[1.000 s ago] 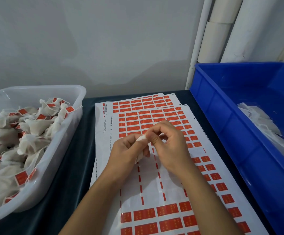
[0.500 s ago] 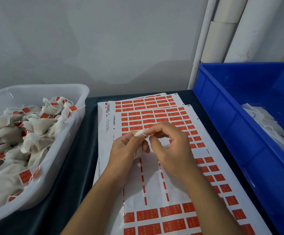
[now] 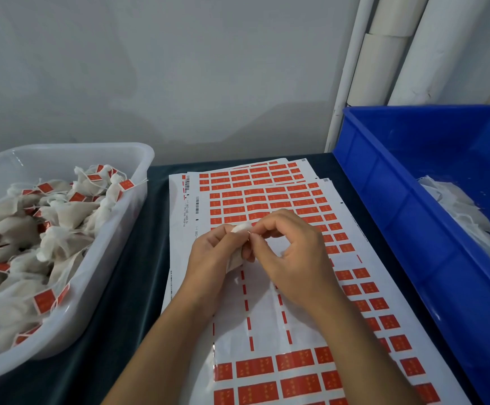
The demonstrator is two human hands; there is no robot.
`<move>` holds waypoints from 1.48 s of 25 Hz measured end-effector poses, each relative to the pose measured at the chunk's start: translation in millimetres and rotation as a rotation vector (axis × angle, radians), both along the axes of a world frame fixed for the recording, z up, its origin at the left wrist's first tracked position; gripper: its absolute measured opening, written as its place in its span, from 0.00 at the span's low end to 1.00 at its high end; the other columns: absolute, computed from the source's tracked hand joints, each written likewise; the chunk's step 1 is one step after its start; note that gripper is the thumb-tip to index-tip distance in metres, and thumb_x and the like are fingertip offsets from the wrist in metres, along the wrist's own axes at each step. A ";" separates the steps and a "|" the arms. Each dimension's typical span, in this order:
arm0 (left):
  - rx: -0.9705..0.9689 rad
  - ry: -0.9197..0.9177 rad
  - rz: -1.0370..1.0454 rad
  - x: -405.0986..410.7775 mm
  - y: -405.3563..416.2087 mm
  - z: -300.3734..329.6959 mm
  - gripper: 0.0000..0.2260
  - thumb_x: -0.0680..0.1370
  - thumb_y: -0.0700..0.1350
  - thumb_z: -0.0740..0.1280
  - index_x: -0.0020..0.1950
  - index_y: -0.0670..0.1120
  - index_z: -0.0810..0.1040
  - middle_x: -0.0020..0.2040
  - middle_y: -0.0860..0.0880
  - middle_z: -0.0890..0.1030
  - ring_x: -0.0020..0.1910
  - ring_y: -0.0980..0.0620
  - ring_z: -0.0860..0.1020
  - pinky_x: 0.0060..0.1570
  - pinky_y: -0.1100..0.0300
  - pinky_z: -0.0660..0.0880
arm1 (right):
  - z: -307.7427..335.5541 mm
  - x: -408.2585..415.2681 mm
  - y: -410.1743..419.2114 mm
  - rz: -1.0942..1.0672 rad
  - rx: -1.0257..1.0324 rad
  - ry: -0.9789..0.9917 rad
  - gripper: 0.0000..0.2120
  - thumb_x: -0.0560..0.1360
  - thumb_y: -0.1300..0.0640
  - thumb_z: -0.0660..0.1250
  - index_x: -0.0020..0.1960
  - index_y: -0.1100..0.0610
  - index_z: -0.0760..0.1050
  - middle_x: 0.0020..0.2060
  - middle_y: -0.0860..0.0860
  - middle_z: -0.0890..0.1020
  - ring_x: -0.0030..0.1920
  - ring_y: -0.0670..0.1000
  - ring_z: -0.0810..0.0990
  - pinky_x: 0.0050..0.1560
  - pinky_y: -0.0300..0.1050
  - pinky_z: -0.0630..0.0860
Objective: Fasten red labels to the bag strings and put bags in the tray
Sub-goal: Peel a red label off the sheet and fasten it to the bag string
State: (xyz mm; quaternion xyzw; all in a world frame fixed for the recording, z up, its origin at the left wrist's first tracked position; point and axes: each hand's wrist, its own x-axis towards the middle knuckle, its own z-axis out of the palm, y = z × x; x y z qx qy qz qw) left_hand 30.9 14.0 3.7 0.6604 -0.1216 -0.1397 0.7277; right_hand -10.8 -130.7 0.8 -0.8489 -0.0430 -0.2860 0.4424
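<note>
Hands [image 3: 255,247] around bag [image 3: 241,229].

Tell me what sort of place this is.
Probably a small hand-packing workstation, not a home table. A white tray holds many labelled bags, a blue crate holds unlabelled ones, and stacked sheets of red labels cover the dark table between them.

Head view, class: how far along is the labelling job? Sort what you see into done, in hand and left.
Done: the white tray holds many bags with red labels. In hand: the left hand grips one white bag over the label sheets, while the right hand pinches at its top. Left: unlabelled bags lie in the blue bin.
</note>
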 end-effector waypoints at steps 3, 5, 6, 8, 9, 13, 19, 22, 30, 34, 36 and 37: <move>0.013 0.020 0.010 0.1 -2.4 -1.8 0.10 0.76 0.54 0.70 0.40 0.49 0.83 0.43 0.44 0.85 0.45 0.47 0.84 0.51 0.53 0.82 | -2.4 0.6 2.1 -0.008 -0.042 0.031 0.05 0.78 0.49 0.70 0.52 0.47 0.77 0.49 0.39 0.80 0.52 0.41 0.79 0.51 0.29 0.77; 0.023 0.022 0.019 -0.2 -3.8 -2.3 0.11 0.76 0.55 0.70 0.42 0.49 0.84 0.46 0.42 0.86 0.49 0.42 0.85 0.54 0.48 0.82 | -2.2 0.7 2.6 -0.009 -0.019 0.038 0.04 0.78 0.48 0.67 0.52 0.44 0.74 0.47 0.35 0.79 0.53 0.39 0.79 0.49 0.25 0.75; 0.030 0.019 0.019 -0.2 -3.7 -3.0 0.12 0.76 0.55 0.70 0.43 0.47 0.83 0.47 0.41 0.86 0.51 0.40 0.84 0.55 0.46 0.82 | -2.0 0.9 2.5 -0.011 -0.003 0.038 0.04 0.79 0.47 0.66 0.51 0.42 0.72 0.46 0.34 0.78 0.53 0.38 0.78 0.49 0.24 0.74; 0.034 0.015 0.018 0.3 -3.3 -4.4 0.14 0.77 0.55 0.70 0.45 0.44 0.82 0.47 0.40 0.85 0.52 0.37 0.84 0.57 0.41 0.82 | -3.2 1.7 3.0 -0.019 0.024 0.034 0.04 0.80 0.46 0.65 0.51 0.39 0.70 0.45 0.33 0.78 0.54 0.37 0.79 0.47 0.22 0.74; 0.033 0.019 0.021 0.2 -3.4 -4.6 0.14 0.77 0.55 0.70 0.45 0.44 0.82 0.47 0.40 0.85 0.50 0.38 0.83 0.57 0.41 0.81 | -4.2 2.3 3.4 -0.025 0.040 0.032 0.04 0.80 0.46 0.64 0.51 0.39 0.70 0.45 0.33 0.78 0.54 0.36 0.79 0.47 0.22 0.73; 0.019 0.032 0.043 -1.8 -4.7 -2.8 0.14 0.76 0.57 0.69 0.45 0.47 0.82 0.47 0.42 0.85 0.48 0.44 0.83 0.54 0.48 0.83 | -6.3 4.4 5.2 -0.027 0.114 0.005 0.03 0.81 0.47 0.63 0.52 0.40 0.69 0.47 0.32 0.78 0.52 0.37 0.80 0.44 0.24 0.75; -0.031 0.008 -0.022 -2.5 -2.5 -2.1 0.12 0.78 0.56 0.68 0.57 0.53 0.83 0.54 0.48 0.85 0.46 0.46 0.81 0.49 0.54 0.81 | -7.4 6.4 6.0 -0.042 0.209 -0.016 0.03 0.84 0.49 0.61 0.53 0.41 0.69 0.44 0.38 0.80 0.45 0.43 0.83 0.38 0.35 0.82; -0.020 0.002 -0.050 -3.6 -1.9 -0.5 0.12 0.79 0.55 0.67 0.53 0.49 0.85 0.50 0.44 0.84 0.41 0.49 0.78 0.47 0.57 0.78 | -8.4 7.0 4.7 -0.074 0.226 0.003 0.03 0.84 0.49 0.61 0.53 0.41 0.68 0.43 0.39 0.80 0.43 0.45 0.83 0.35 0.42 0.84; 0.024 -0.019 -0.042 -4.0 -1.5 -2.0 0.08 0.83 0.48 0.68 0.46 0.51 0.84 0.37 0.44 0.79 0.35 0.50 0.76 0.41 0.61 0.76 | -8.2 6.8 -3.7 -0.323 0.037 -0.022 0.12 0.80 0.39 0.56 0.54 0.45 0.70 0.41 0.38 0.80 0.37 0.42 0.82 0.35 0.35 0.80; 0.023 -0.055 -0.062 -4.9 -3.5 0.0 0.07 0.83 0.46 0.69 0.47 0.48 0.85 0.36 0.45 0.79 0.34 0.50 0.74 0.37 0.62 0.75 | -7.4 6.8 -5.8 -0.426 -0.022 -0.055 0.07 0.81 0.43 0.59 0.53 0.45 0.68 0.43 0.39 0.79 0.35 0.41 0.81 0.36 0.34 0.78; 0.029 -0.069 -0.081 -5.8 -5.0 -0.2 0.09 0.83 0.42 0.67 0.47 0.47 0.85 0.35 0.47 0.80 0.32 0.51 0.73 0.35 0.64 0.74 | -5.8 7.8 -11.3 -0.480 0.023 -0.042 0.05 0.82 0.46 0.62 0.53 0.47 0.68 0.44 0.40 0.79 0.34 0.41 0.80 0.37 0.34 0.78; 0.041 -0.074 -0.091 -6.2 -5.6 -0.3 0.10 0.84 0.41 0.67 0.46 0.48 0.86 0.34 0.48 0.80 0.31 0.52 0.73 0.34 0.64 0.74 | -5.2 8.4 -14.3 -0.490 0.067 -0.024 0.06 0.82 0.47 0.62 0.53 0.48 0.68 0.44 0.39 0.79 0.35 0.41 0.81 0.37 0.35 0.79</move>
